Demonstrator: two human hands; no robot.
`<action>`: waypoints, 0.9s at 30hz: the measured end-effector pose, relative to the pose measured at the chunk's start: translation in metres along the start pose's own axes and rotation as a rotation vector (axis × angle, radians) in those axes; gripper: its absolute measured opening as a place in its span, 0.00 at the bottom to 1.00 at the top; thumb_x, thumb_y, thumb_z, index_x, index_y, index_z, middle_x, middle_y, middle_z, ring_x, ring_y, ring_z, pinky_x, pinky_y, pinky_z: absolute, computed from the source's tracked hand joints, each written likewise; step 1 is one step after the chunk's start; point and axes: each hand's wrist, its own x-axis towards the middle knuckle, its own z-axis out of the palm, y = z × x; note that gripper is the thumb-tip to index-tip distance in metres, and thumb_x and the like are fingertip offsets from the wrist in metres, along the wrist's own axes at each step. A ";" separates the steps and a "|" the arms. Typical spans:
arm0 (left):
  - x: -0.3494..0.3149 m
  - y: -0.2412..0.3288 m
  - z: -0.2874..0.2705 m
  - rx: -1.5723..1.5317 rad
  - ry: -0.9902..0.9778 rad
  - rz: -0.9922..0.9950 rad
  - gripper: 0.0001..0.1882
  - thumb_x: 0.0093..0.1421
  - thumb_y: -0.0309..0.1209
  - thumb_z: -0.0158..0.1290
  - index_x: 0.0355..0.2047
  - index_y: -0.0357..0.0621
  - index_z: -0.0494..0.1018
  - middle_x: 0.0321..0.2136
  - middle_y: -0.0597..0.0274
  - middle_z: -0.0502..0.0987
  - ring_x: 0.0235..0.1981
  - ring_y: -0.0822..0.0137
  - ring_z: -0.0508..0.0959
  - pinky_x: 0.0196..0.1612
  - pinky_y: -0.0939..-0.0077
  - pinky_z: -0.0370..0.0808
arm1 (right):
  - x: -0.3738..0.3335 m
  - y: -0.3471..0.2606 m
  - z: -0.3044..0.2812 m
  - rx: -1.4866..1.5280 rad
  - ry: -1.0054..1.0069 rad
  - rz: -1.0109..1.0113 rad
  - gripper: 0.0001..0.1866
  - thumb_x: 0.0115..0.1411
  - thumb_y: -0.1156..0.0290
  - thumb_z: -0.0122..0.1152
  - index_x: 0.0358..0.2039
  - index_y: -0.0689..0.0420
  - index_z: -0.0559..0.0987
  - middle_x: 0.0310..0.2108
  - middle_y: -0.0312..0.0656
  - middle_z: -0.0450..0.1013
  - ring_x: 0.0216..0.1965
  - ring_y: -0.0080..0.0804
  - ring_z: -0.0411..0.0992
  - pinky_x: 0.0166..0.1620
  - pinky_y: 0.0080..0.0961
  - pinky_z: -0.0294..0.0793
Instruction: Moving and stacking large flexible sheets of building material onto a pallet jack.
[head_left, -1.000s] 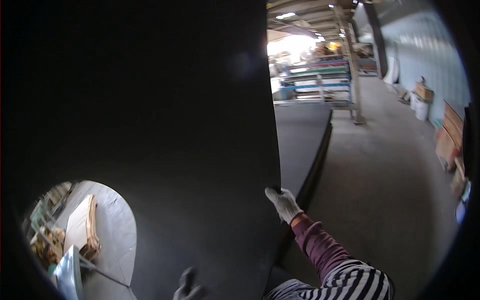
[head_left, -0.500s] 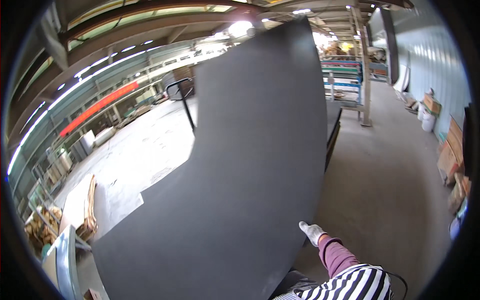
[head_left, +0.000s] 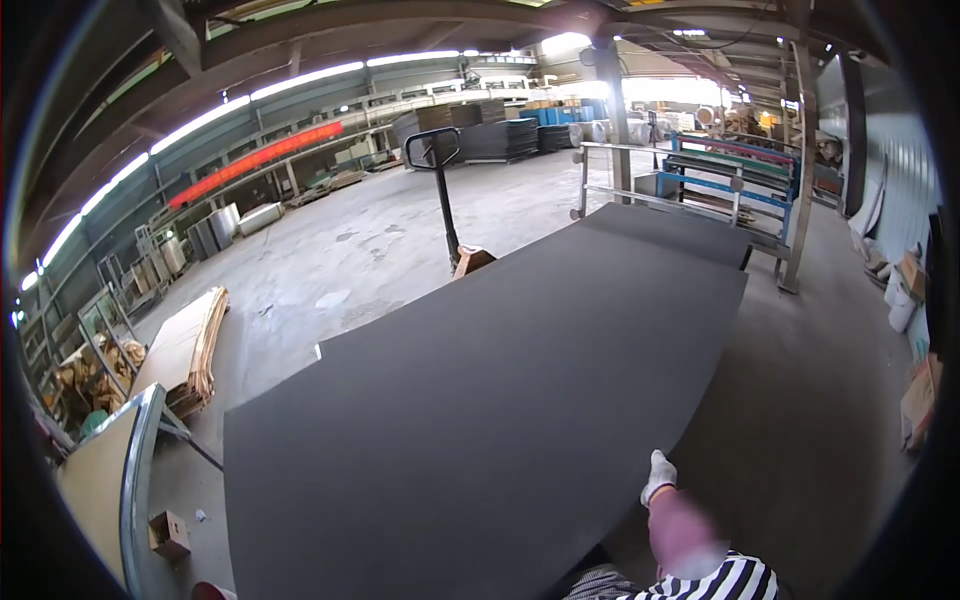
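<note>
Sheet: big black board (head_left: pixel 480 400) now lying flat, was upright 1 s ago; lowering looks done.
R hand (head_left: pixel 658 476): white glove, grip clamped on sheet edge, 5 o'clock.
L hand: not seen.
Pallet jack (head_left: pixel 450 210): 12 o'clock, behind sheet.

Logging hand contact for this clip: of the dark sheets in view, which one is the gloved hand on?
The big near dark sheet, the right hand at its right edge. The other dark sheets lie beyond it, farther off by the blue rack, untouched.

Sheet (head_left: pixel 500 400) centre, flat; right hand (head_left: pixel 658 476) at its right edge; pallet jack (head_left: pixel 452 215) behind; board stack (head_left: pixel 185 350) left.
</note>
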 end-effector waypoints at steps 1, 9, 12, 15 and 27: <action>-0.031 0.077 -0.011 -0.392 -0.100 -0.064 0.19 0.65 0.40 0.49 0.50 0.40 0.72 0.47 0.49 0.76 0.47 0.55 0.76 0.47 0.62 0.75 | 0.002 0.009 0.012 0.066 -0.048 -0.015 0.41 0.61 0.46 0.56 0.66 0.60 0.59 0.70 0.52 0.50 0.69 0.49 0.51 0.67 0.52 0.49; -0.126 0.415 0.052 -1.177 -0.574 -0.092 0.18 0.58 0.32 0.52 0.48 0.38 0.67 0.32 0.57 0.75 0.26 0.65 0.77 0.21 0.66 0.78 | -0.029 0.039 0.099 -0.134 -0.339 -0.022 0.28 0.61 0.57 0.59 0.56 0.60 0.70 0.55 0.43 0.68 0.55 0.42 0.65 0.58 0.46 0.62; -0.128 0.436 0.091 -1.213 -0.644 -0.137 0.15 0.60 0.33 0.53 0.44 0.40 0.68 0.31 0.59 0.75 0.26 0.67 0.77 0.18 0.71 0.77 | 0.012 0.016 0.106 -0.133 -0.324 -0.083 0.23 0.63 0.59 0.58 0.51 0.64 0.73 0.46 0.44 0.75 0.42 0.42 0.74 0.48 0.40 0.74; -0.129 0.430 0.114 -1.194 -0.666 -0.162 0.13 0.60 0.33 0.53 0.42 0.40 0.69 0.31 0.59 0.76 0.27 0.66 0.78 0.18 0.72 0.77 | 0.048 0.031 0.085 -0.344 -0.314 -0.046 0.34 0.62 0.51 0.54 0.64 0.58 0.64 0.67 0.44 0.57 0.62 0.50 0.61 0.64 0.48 0.55; -0.074 0.287 0.127 -1.386 -0.200 -0.490 0.24 0.61 0.55 0.47 0.24 0.46 0.71 0.18 0.61 0.73 0.16 0.63 0.74 0.24 0.62 0.75 | 0.008 0.012 0.061 -0.648 -0.152 0.098 0.21 0.62 0.49 0.56 0.22 0.53 0.71 0.14 0.35 0.64 0.12 0.26 0.61 0.13 0.27 0.56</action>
